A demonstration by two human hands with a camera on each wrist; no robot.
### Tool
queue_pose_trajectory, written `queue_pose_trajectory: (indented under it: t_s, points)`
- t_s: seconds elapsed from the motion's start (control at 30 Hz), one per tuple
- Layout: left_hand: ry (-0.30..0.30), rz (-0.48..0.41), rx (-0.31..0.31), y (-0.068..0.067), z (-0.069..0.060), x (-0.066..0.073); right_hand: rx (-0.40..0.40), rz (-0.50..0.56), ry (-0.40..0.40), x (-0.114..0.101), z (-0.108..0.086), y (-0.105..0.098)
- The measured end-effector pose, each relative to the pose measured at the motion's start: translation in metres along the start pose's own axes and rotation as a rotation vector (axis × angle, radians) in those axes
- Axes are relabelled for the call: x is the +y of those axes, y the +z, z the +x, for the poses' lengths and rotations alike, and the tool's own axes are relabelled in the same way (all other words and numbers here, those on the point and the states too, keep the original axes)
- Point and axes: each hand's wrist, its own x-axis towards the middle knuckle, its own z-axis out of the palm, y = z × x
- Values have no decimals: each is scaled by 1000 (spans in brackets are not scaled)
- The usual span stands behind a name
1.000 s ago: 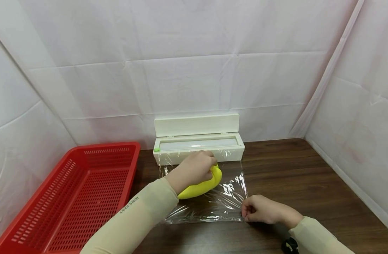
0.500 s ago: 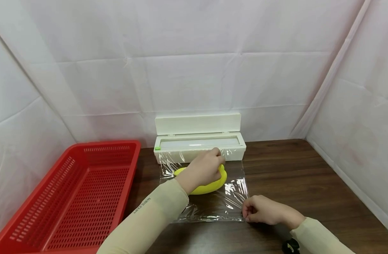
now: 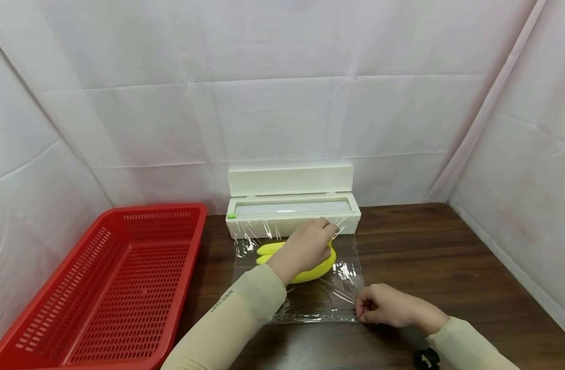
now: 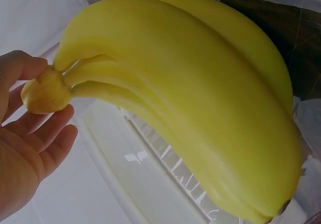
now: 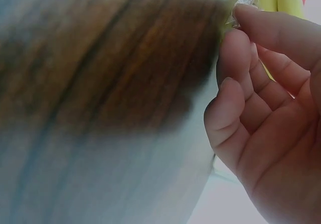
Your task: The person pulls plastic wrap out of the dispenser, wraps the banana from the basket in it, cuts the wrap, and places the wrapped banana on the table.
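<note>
The left hand [image 3: 305, 247] [image 4: 22, 133] pinches the stem end of a yellow banana bunch [image 3: 315, 271] [image 4: 190, 83] over a sheet of clear film [image 3: 310, 303]. Behind it, the film runs out over the front of a white box [image 3: 301, 226] with its lid raised. At the sheet's near right corner, the right hand [image 3: 384, 305] [image 5: 271, 93] pinches the film's edge between thumb and forefinger, its other fingers curled. The left forearm and hand hide part of the bunch in the head view.
On the left stands a red perforated basket [image 3: 196, 246]. A green piece [image 3: 232, 216] is at the box's left end. White cloth walls surround the dark wooden table [image 3: 416, 246]. Something black [image 3: 426, 358] lies beside the right sleeve.
The left hand has moved the bunch a little to the right, and more of the bananas' left tips show. The right hand has stayed at the film's corner.
</note>
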Motion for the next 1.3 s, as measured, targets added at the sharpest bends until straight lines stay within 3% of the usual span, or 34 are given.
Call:
queue_pose_trajectory:
  t_s: [0.2, 0.57, 0.87, 1.3]
  points:
    - [-3, 16, 49, 8, 2, 2, 7, 13, -1, 0, 0, -2]
    - [-12, 30, 84, 16, 4, 4, 21, 14, -14, 0, 1, -2]
    - [20, 61, 146, 19, 5, 5, 28, 13, -26, -3, 1, -4]
    - [4, 45, 128, 25, 15, 8, 38, 7, -46, -4, 0, -6]
